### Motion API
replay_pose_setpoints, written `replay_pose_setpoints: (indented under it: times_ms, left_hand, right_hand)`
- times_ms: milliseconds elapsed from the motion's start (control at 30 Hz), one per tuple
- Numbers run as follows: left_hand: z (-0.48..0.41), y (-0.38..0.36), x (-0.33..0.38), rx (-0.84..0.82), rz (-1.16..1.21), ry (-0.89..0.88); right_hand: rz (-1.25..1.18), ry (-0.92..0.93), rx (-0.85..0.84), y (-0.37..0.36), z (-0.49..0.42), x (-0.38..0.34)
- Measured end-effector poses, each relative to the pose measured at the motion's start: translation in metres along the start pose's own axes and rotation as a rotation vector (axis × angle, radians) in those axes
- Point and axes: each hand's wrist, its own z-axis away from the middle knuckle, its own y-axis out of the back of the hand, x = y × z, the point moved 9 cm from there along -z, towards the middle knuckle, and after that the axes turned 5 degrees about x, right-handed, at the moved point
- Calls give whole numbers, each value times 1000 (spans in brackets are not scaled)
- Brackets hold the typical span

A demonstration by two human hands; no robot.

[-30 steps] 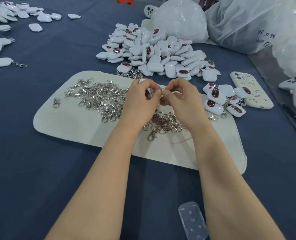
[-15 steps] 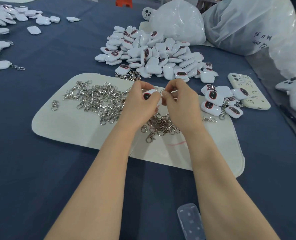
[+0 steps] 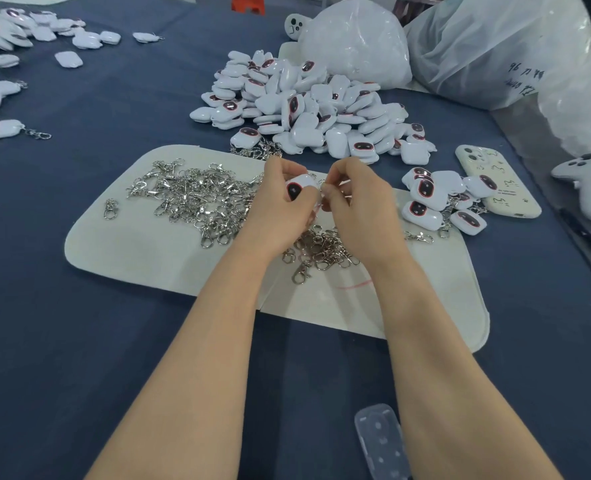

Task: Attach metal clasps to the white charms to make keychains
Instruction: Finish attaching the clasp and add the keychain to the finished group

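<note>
Charm (image 3: pixel 299 188) in curled left hand (image 3: pixel 273 216)

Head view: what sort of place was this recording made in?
Likely a small piecework assembly bench: a heap of identical white charms on the blue-covered table, loose metal clasps piled on a white mat, and bulk plastic bags behind.

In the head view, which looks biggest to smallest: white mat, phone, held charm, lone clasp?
1. white mat
2. phone
3. held charm, partly covered by the left hand
4. lone clasp
</note>
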Motion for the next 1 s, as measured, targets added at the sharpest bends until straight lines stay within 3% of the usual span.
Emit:
replay_pose_setpoints:
  times_ms: [233,433,1000]
  left_hand:
    - [-2,7,6,76,83,-40]
    - [0,1,6,42,77,-42]
    - [0,3,3,30,56,-27]
  right_hand:
    - [-2,21,-23,-4,4,-2]
    - [-22,-30,64,4,2,4]
    - [-71,-53,59,2,2,6]
